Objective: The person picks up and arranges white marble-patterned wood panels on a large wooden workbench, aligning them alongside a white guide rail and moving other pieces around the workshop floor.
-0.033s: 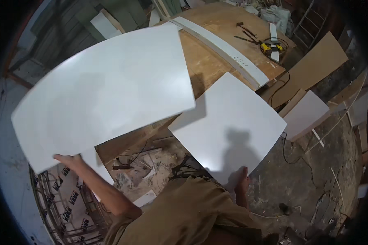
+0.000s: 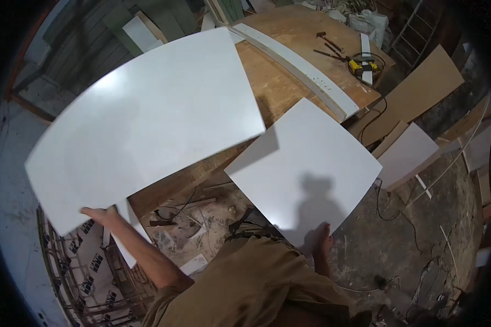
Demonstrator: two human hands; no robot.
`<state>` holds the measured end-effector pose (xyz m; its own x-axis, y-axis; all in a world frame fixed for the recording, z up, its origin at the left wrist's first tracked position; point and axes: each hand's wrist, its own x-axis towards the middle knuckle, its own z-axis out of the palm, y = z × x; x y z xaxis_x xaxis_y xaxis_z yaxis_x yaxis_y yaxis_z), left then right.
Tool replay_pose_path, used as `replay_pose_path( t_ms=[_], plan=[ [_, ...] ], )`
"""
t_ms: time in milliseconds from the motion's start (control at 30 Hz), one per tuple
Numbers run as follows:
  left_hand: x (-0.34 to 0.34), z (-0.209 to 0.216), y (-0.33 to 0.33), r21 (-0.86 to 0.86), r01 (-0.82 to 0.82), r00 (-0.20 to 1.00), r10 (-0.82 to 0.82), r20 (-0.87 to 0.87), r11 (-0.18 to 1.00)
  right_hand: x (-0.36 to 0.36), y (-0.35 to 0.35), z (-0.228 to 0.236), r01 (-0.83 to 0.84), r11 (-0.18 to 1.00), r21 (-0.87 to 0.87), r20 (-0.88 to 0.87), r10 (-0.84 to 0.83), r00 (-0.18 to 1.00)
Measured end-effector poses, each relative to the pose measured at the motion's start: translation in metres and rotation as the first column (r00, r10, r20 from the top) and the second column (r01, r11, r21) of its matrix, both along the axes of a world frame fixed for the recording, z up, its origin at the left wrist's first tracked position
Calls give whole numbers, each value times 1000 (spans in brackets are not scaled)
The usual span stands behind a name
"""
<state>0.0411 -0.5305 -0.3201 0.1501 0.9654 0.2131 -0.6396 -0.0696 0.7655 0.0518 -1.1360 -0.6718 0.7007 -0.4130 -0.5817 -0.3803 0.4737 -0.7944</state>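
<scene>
A large white panel (image 2: 147, 120) is gripped at its near left edge by my left hand (image 2: 101, 214), thumb on top and the other fingers hidden beneath. The panel extends over the left part of a wooden worktable (image 2: 251, 60). My right hand (image 2: 323, 242) grips the near corner of a smaller white panel (image 2: 311, 158), its thumb on the top face. That panel is tilted toward me, with my shadow on it. In this view the two panels meet or overlap near the table's front edge; whether they touch I cannot tell.
On the table lie a long white strip (image 2: 294, 65), a hammer (image 2: 330, 42), and a yellow-and-black power tool (image 2: 363, 66) with a trailing cable. Brown boards (image 2: 414, 92) and another white panel (image 2: 406, 152) lean at right. A metal rack (image 2: 65, 272) stands at lower left; scraps litter the floor.
The large panel has shifted slightly right with my left hand, and its far right end sits a little higher in view. The smaller panel and my right hand stay nearly still.
</scene>
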Motion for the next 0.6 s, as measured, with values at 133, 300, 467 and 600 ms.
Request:
replay_pose_path(
  t_ms=[133, 300, 467, 600],
  plan=[
    [4, -111, -8, -328, -111, 994, 111, -18, 938, -1, -7, 7, -30, 999, 37, 46, 29, 999],
    [25, -214, 16, -450, 116, 961, 15, 277, 885, 1, -16, -27, -142, 956, 258, 73, 127, 989],
    [105, -201, -47, -480, 15, 978, 88, 191, 877, 5, 4, 61, -197, 974, -108, -185, 176, 967],
    [147, -221, -69, -578, -7, 989, 92, 118, 816, 11, 17, 88, -96, 985, -140, -223, 63, 973]
  ],
)
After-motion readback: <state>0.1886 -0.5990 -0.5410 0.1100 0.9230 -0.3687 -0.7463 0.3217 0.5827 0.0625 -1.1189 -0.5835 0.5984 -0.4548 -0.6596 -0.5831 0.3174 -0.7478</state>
